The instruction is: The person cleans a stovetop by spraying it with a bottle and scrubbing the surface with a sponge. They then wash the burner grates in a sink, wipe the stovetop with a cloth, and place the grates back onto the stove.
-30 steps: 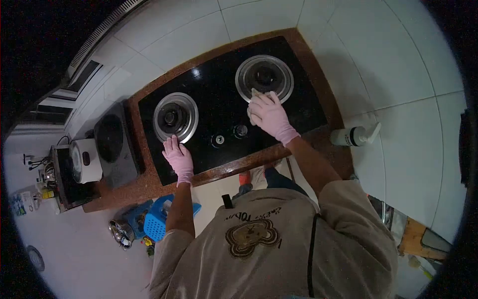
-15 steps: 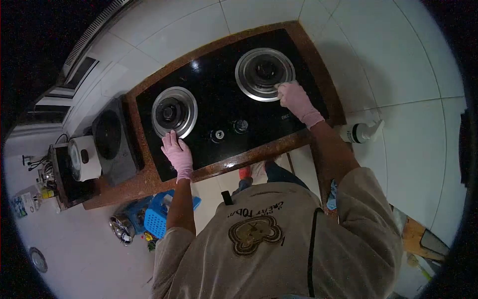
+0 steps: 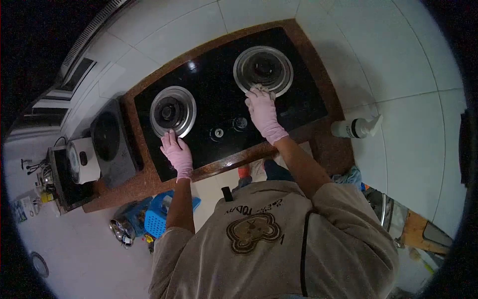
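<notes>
A black two-burner gas stove (image 3: 214, 79) lies in front of me, with a steel ring around each burner. My right hand (image 3: 263, 112), in a pink glove, presses a greyish cloth (image 3: 271, 93) against the near edge of the right burner ring (image 3: 285, 88). Most of the cloth is hidden under the fingers. My left hand (image 3: 176, 155), gloved in pink too, rests with fingers stretched out at the near edge of the left burner ring (image 3: 191, 117). Two control knobs, a left one (image 3: 218, 133) and a right one (image 3: 240, 123), sit between the hands.
A pump bottle (image 3: 348, 128) stands on the brown stone counter (image 3: 331, 149) at the right, by the tiled wall. On the left are a flat black cooker (image 3: 112, 144) and a white appliance (image 3: 89, 160). A blue basket (image 3: 156, 222) is lower left, below the counter.
My right hand has slid left with the cloth, from the right burner ring's lower right to its near edge. My left hand has stayed in place.
</notes>
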Available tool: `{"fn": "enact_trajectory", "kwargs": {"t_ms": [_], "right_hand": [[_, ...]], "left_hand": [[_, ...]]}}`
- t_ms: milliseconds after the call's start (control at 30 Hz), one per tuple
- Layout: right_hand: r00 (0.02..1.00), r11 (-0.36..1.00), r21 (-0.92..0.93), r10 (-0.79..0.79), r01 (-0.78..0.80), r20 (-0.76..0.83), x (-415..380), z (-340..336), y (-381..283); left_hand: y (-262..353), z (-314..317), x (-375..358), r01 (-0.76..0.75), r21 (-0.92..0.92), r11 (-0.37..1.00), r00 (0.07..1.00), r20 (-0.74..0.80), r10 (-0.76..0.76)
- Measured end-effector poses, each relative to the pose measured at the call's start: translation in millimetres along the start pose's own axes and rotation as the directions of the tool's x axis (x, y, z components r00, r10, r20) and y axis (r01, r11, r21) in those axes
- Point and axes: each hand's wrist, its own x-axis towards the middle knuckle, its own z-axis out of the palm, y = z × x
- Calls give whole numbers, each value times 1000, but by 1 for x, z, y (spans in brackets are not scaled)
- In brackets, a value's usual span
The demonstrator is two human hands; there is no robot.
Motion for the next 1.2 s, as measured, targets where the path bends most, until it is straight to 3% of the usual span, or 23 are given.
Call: {"fn": "enact_trajectory", "kwargs": {"t_ms": [33, 100, 133, 167, 200, 233, 300, 367, 400, 467, 567, 600, 633, 700, 800, 900, 1000, 1033, 1100, 1133, 1167, 1200], "right_hand": [[1000, 998, 57, -1, 0, 17, -1, 3, 7], [944, 905, 357, 120, -231, 306, -10, 7, 14], [978, 963, 266, -13, -43, 207, -5, -24, -6], [959, 938, 330, 5, -102, 283, -14, -19, -8], [982, 983, 183, -20, -16, 190, -19, -23, -13], [960, 984, 165, 16, -65, 280, -15, -56, -25], [989, 996, 78, -47, 36, 139, -26, -97, -27], [977, 991, 87, 83, -102, 194, -55, -125, -8], [984, 985, 58, 160, -165, 85, -75, -155, -2], [935, 933, 61, 354, -354, 11, -122, -205, 19], [758, 748, -193, 555, -635, -343, -222, -254, 46], [639, 607, -232, 635, -760, -434, -262, -260, 60], [558, 523, -244, 610, -817, -563, -300, -269, 72], [294, 279, -128, 709, -952, -640, -361, -285, 85], [65, 18, -76, 727, -997, -683, -407, -301, 82], [-43, -102, -55, 767, -993, -641, -458, -299, 113], [23, -98, -168, 798, -981, -602, -484, -312, 141], [148, -46, -299, 792, -953, -593, -491, -320, 148], [232, 37, -321, 768, -946, -597, -509, -325, 177], [131, -59, -370, 874, -927, -468, -489, -337, 175], [136, -48, -363, 876, -930, -463, -481, -338, 183], [57, -91, -315, 900, -945, -431, -476, -340, 196]], "left_hand": [[-1, 1, 0, -6, -1, 1000, 1000, -20, 6], [-3, -4, 1, -73, 28, 997, 996, -41, 74], [-2, -6, 4, -115, -11, 993, 993, -33, 114], [2, -6, 4, -174, -11, 985, 978, -116, 172], [1, -4, 5, -258, 6, 966, 952, -171, 255], [7, -12, 5, -217, -5, 976, 971, -104, 215], [-4, -7, 7, -270, -27, 963, 958, -110, 265], [-16, 3, 7, -260, -19, 965, 961, -103, 257], [-17, 6, 6, -223, 0, 975, 972, -77, 222], [-20, 8, 8, -204, 13, 979, 977, -67, 205], [-7, -1, 3, -183, -29, 983, 982, -55, 181], [-18, 7, 7, -215, 29, 976, 975, -57, 216], [-17, 9, 7, -186, 52, 981, 981, -44, 189], [-21, 12, 6, -176, 135, 975, 982, -51, 184], [-20, 10, 7, -179, 106, 978, 983, -29, 183], [-31, 16, 14, -216, 135, 967, 976, 0, 218], [-51, 28, 23, -257, 87, 963, 967, 30, 255], [-54, 27, 26, -240, 65, 969, 969, 79, 234], [-54, 17, 29, -232, -49, 972, 963, 131, 236], [-51, 5, 28, -228, -43, 973, 966, 117, 232], [-47, -11, 24, -199, -90, 976, 969, 133, 210], [-40, -25, 18, -167, -138, 976, 971, 151, 188]]}}
